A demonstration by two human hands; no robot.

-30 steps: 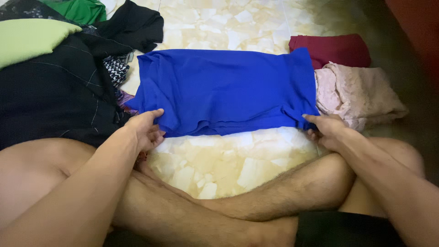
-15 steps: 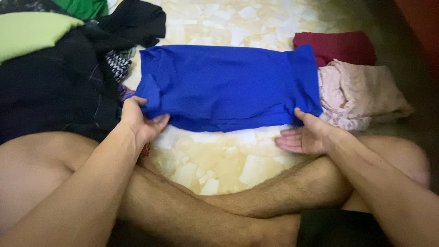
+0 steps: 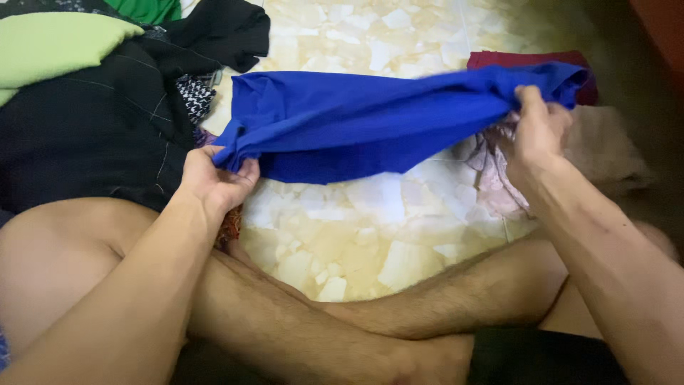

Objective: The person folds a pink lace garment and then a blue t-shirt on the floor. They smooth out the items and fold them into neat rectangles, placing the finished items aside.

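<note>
A bright blue garment (image 3: 370, 121) is stretched between my two hands, lifted off the pale tiled floor. My left hand (image 3: 214, 178) grips its near left edge, close to my knee. My right hand (image 3: 538, 132) pinches its right end, raised above a pale pink folded cloth (image 3: 499, 185). The blue cloth sags and bunches in the middle.
A heap of black clothes (image 3: 92, 135) lies at the left with a light green piece (image 3: 50, 46) on top. A dark red folded cloth (image 3: 527, 58) sits behind the blue one. My crossed bare legs (image 3: 399, 314) fill the foreground on the tile floor (image 3: 370, 228).
The blue garment lay flat on the floor; both hands have gripped its near edge and raised it, the right hand moving up and away over the pink cloth.
</note>
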